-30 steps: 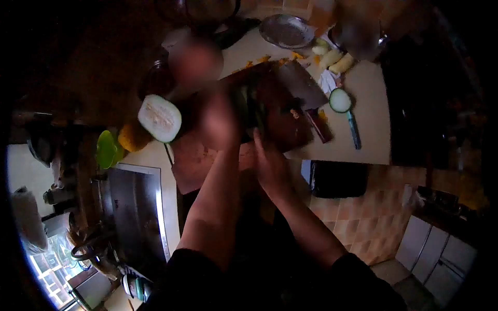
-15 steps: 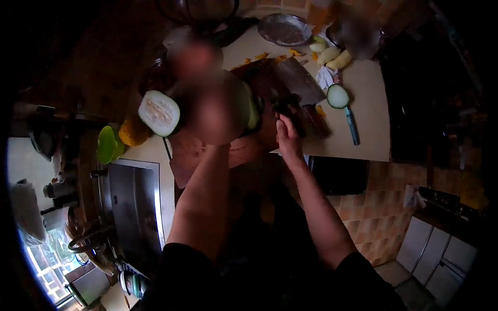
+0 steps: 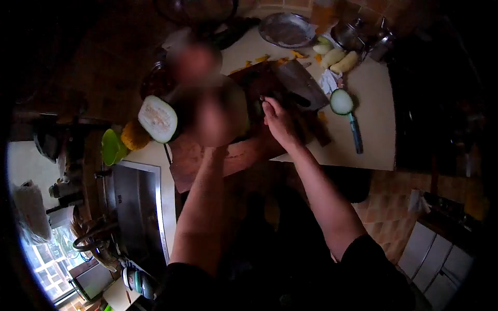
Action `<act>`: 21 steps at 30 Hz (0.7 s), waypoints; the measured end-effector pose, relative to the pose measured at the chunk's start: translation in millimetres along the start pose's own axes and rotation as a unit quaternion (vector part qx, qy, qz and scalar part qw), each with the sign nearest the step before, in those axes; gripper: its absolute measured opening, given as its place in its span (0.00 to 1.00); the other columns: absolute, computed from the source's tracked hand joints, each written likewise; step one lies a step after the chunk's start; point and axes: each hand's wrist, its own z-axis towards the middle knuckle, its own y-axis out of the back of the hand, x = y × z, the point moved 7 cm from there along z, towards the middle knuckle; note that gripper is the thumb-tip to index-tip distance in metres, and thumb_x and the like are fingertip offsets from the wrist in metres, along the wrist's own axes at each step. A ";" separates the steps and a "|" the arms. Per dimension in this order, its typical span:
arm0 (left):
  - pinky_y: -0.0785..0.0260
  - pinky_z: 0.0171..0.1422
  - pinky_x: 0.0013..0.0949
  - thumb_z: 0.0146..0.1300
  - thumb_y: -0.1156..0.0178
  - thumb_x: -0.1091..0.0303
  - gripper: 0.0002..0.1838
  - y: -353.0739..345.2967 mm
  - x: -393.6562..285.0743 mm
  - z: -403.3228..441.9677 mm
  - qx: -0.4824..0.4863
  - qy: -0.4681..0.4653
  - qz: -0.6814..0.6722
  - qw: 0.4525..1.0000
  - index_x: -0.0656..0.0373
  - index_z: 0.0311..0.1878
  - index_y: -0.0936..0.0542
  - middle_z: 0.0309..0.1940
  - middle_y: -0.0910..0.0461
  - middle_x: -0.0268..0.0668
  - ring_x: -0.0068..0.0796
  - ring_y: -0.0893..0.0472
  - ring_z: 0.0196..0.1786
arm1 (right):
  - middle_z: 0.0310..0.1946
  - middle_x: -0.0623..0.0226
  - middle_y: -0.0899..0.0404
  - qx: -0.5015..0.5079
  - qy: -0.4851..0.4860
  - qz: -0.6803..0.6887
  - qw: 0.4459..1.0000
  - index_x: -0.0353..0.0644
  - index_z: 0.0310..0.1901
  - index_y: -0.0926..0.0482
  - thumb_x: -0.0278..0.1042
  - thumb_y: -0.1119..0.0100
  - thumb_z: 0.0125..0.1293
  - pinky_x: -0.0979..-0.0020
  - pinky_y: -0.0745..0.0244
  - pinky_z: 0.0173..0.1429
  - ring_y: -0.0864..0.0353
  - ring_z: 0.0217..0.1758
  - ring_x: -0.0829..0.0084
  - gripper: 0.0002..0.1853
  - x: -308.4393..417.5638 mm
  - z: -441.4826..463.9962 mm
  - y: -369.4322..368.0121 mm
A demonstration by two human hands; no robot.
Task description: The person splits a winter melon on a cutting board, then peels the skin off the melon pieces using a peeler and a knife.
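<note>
A brown cutting board (image 3: 228, 158) lies on the counter. My left hand (image 3: 212, 122) is over its left part; a blur hides the fingers and whatever is under them. To the right, my right hand (image 3: 279, 120) is closed above the board, its fingers pinched on something dark and too small to make out. A wide cleaver blade (image 3: 303, 85) lies behind my right hand. Left of the board stands a halved pale melon (image 3: 157, 119), its cut face with seeds showing. A round cut piece with a green rim (image 3: 341, 102) lies right of the board, by a teal-handled tool (image 3: 356, 135).
A metal plate (image 3: 287, 30) and pale peeled vegetables (image 3: 344, 62) are at the back. Orange scraps lie along the board's far edge. On the left are a green bowl (image 3: 113, 147), an orange-yellow fruit (image 3: 136, 137) and a sink (image 3: 137, 202). A dark stove area borders the right.
My right hand has moved away from my left hand, to the right, then a little up and back left over the board. My left hand has shifted slightly left.
</note>
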 end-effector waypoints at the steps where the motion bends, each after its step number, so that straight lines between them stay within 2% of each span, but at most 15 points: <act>1: 0.33 0.74 0.53 0.58 0.27 0.40 0.51 2.7 6.1 5.6 0.014 -0.012 -0.004 1.000 0.54 0.79 0.36 0.70 0.28 0.50 0.55 0.28 0.71 | 0.62 0.53 0.17 0.014 -0.006 -0.017 1.000 0.43 0.67 0.23 0.50 0.52 0.82 0.60 0.26 0.70 0.20 0.67 0.51 0.24 7.0 0.6 1.3; 2: 0.35 0.76 0.51 0.62 0.28 0.47 0.47 15.1 3.4 5.7 -0.007 -0.108 -0.041 0.993 0.55 0.79 0.36 0.71 0.28 0.50 0.54 0.28 0.72 | 0.62 0.53 0.17 0.029 -0.009 -0.033 0.999 0.42 0.67 0.23 0.50 0.52 0.82 0.60 0.26 0.70 0.20 0.67 0.51 0.24 15.7 3.3 2.7; 5: 0.37 0.79 0.49 0.67 0.30 0.52 0.41 12.7 31.2 8.8 -0.023 -0.185 -0.073 0.980 0.56 0.79 0.35 0.73 0.29 0.49 0.52 0.29 0.74 | 0.62 0.53 0.17 0.073 -0.005 -0.021 0.997 0.41 0.66 0.22 0.50 0.52 0.82 0.60 0.26 0.70 0.19 0.66 0.51 0.24 29.2 15.5 -12.2; 7: 0.38 0.80 0.47 0.69 0.32 0.54 0.39 18.1 29.2 5.5 -0.015 -0.144 -0.092 0.985 0.57 0.78 0.34 0.74 0.30 0.48 0.51 0.30 0.75 | 0.53 0.57 0.18 0.092 0.018 -0.005 0.996 0.42 0.66 0.23 0.50 0.51 0.82 0.62 0.25 0.62 0.19 0.56 0.58 0.23 32.9 29.7 -29.4; 8: 0.39 0.81 0.46 0.70 0.32 0.56 0.38 18.8 26.9 4.7 -0.010 -0.123 -0.103 0.987 0.58 0.78 0.33 0.75 0.30 0.48 0.50 0.30 0.75 | 0.43 0.62 0.18 0.096 0.035 -0.005 0.995 0.43 0.67 0.23 0.49 0.50 0.82 0.65 0.24 0.54 0.18 0.46 0.65 0.23 31.3 39.5 -38.5; 10: 0.39 0.81 0.45 0.71 0.34 0.56 0.36 17.4 28.2 5.2 -0.013 -0.124 -0.123 0.985 0.58 0.77 0.32 0.75 0.30 0.48 0.50 0.30 0.76 | 0.38 0.63 0.16 0.068 0.099 -0.014 0.993 0.43 0.66 0.23 0.48 0.50 0.82 0.66 0.22 0.50 0.16 0.41 0.68 0.22 23.0 54.0 -51.7; 12: 0.39 0.81 0.45 0.72 0.35 0.57 0.34 18.0 30.3 3.9 -0.021 -0.125 -0.124 0.984 0.57 0.77 0.31 0.74 0.29 0.48 0.50 0.30 0.75 | 0.47 0.56 0.13 0.004 0.196 -0.031 0.980 0.43 0.65 0.22 0.46 0.49 0.81 0.62 0.20 0.56 0.12 0.50 0.58 0.20 22.5 60.9 -59.9; 15: 0.39 0.81 0.45 0.73 0.36 0.58 0.32 21.0 23.8 -1.3 -0.030 -0.115 -0.112 0.987 0.56 0.77 0.30 0.74 0.28 0.48 0.50 0.29 0.75 | 0.58 0.50 0.16 0.016 0.128 -0.075 0.989 0.42 0.63 0.20 0.42 0.49 0.80 0.55 0.23 0.66 0.18 0.62 0.47 0.19 51.1 28.4 -53.0; 18: 0.38 0.80 0.45 0.73 0.37 0.59 0.31 24.6 21.3 1.1 -0.029 -0.096 -0.132 0.986 0.55 0.76 0.30 0.73 0.28 0.48 0.50 0.28 0.74 | 0.57 0.50 0.16 -0.035 0.157 -0.070 0.985 0.42 0.62 0.20 0.40 0.49 0.80 0.54 0.22 0.64 0.18 0.61 0.45 0.17 56.7 7.5 -53.8; 21: 0.37 0.79 0.46 0.73 0.37 0.59 0.30 27.5 18.0 4.1 -0.032 -0.096 -0.155 0.983 0.55 0.76 0.29 0.72 0.27 0.47 0.51 0.28 0.73 | 0.57 0.49 0.16 -0.047 0.143 -0.073 0.986 0.42 0.61 0.20 0.38 0.49 0.81 0.54 0.22 0.64 0.17 0.60 0.45 0.16 58.7 2.0 -57.5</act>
